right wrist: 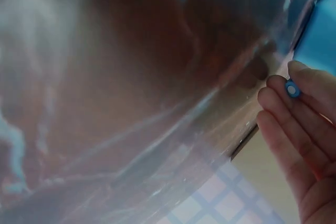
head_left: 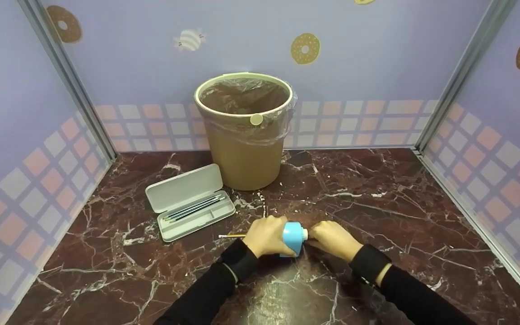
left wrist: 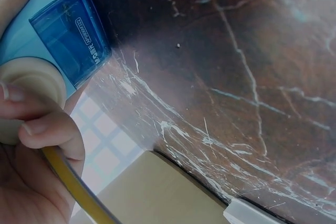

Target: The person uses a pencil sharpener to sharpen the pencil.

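Observation:
My left hand [head_left: 266, 235] grips a light-blue crank pencil sharpener [head_left: 292, 237] low over the marble-patterned table. In the left wrist view the sharpener has a clear blue shavings drawer [left wrist: 73, 32] and a cream round front [left wrist: 39, 80], with curled fingertips right at it. A yellow pencil [left wrist: 79, 187] runs out from under those fingers; its eraser end points left in the head view. My right hand [head_left: 332, 239] is at the sharpener's other end, thumb and forefinger pinching a small blue crank knob [right wrist: 292, 88] with a white centre. The pencil's tip is hidden.
An open pencil case [head_left: 197, 214] with several dark pencils [head_left: 194, 208] lies to the left. Behind it stands a tan bin [head_left: 246, 158] with a clear plastic liner. Small pale bits dot the table [head_left: 377, 212] around the bin's base. Patterned walls [head_left: 359, 72] enclose the back and sides.

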Motion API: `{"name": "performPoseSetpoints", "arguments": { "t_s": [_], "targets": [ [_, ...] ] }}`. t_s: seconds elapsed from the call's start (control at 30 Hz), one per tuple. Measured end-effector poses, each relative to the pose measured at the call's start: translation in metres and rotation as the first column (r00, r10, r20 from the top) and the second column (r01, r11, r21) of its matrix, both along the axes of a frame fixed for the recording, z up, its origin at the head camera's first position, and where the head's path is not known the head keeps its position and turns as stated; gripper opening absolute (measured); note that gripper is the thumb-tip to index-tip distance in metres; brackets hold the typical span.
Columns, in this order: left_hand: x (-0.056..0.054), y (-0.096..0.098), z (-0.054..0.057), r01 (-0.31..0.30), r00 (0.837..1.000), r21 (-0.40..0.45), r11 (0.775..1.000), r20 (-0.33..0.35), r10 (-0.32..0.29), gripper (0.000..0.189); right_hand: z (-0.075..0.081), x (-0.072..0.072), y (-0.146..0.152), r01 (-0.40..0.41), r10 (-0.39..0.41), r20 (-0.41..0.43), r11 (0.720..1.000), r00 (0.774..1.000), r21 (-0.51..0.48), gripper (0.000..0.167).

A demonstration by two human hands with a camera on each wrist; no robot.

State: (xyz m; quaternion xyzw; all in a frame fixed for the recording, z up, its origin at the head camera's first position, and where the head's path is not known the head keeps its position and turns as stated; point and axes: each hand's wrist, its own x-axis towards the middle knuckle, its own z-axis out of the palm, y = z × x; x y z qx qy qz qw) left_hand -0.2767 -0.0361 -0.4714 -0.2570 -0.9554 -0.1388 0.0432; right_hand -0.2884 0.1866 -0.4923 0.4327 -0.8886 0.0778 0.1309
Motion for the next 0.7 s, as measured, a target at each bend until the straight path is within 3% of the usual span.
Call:
{"name": "performPoseSetpoints", "arguments": {
  "t_s": [0.47,0.7],
  "targets": [
    [0.002,-0.001,0.000,-0.022,1.000,0.001,1.000,-0.005,0.022,0.066,-0.004,0.019,0.000,-0.054,0.065,-0.168,0.996,0.984,0.066,0.011],
    [0.002,0.000,0.001,-0.034,0.999,0.000,0.999,-0.006,0.034,0.067,-0.004,0.024,0.000,-0.051,0.068,-0.216,0.995,0.974,0.086,0.017]
  ]
}}
